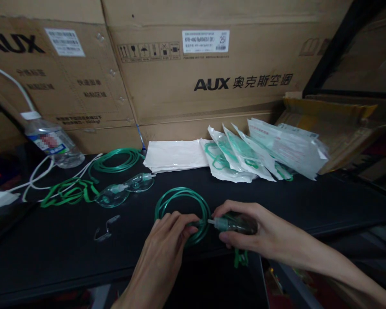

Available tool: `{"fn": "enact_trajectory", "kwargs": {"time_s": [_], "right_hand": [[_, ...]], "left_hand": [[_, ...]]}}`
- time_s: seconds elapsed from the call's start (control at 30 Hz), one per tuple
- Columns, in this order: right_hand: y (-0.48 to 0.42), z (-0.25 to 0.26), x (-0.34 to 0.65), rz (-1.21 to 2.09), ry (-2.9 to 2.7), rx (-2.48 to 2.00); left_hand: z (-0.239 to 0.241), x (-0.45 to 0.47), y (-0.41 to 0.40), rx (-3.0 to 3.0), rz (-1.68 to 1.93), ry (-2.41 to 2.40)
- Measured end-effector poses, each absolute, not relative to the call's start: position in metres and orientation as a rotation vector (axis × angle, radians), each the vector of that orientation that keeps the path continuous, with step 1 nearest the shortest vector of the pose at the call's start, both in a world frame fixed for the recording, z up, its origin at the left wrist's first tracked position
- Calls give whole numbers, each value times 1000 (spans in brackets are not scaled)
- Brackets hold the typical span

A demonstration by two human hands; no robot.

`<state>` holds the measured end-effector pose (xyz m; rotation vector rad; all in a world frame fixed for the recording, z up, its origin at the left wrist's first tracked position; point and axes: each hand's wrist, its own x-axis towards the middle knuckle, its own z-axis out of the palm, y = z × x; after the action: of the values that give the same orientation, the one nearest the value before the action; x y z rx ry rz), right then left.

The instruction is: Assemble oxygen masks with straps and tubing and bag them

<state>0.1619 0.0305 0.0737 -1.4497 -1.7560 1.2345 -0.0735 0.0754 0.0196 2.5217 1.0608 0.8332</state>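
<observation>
My left hand (169, 240) pinches the end of a coiled green tube (183, 192) near the front of the black table. In my right hand (254, 227) is a clear oxygen mask (241, 223), its pale nozzle pointing left at the tube end. A small gap seems to separate nozzle and tube. A green strap (241, 258) hangs below the right hand. Two more clear masks (112, 195) lie to the left, by a heap of green straps (70, 192) and a second green tube coil (117, 151).
Packaged mask sets (241, 150) lean at the back right beside an opened carton (344, 128). Flat white pouches (176, 155) lie at the back centre. A plastic bottle (56, 141) with a white cable stands left. Small clear clips (107, 228) lie front left. Large cardboard boxes (167, 94) wall the back.
</observation>
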Motion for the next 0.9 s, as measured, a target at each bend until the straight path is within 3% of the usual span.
{"fn": "enact_trajectory", "kwargs": {"time_s": [0.73, 0.9], "right_hand": [[42, 80, 158, 1214, -1878, -1442], [41, 76, 151, 1006, -1961, -1352]], "left_hand": [[24, -72, 72, 2462, 937, 945], [22, -72, 73, 2496, 1026, 906]]}}
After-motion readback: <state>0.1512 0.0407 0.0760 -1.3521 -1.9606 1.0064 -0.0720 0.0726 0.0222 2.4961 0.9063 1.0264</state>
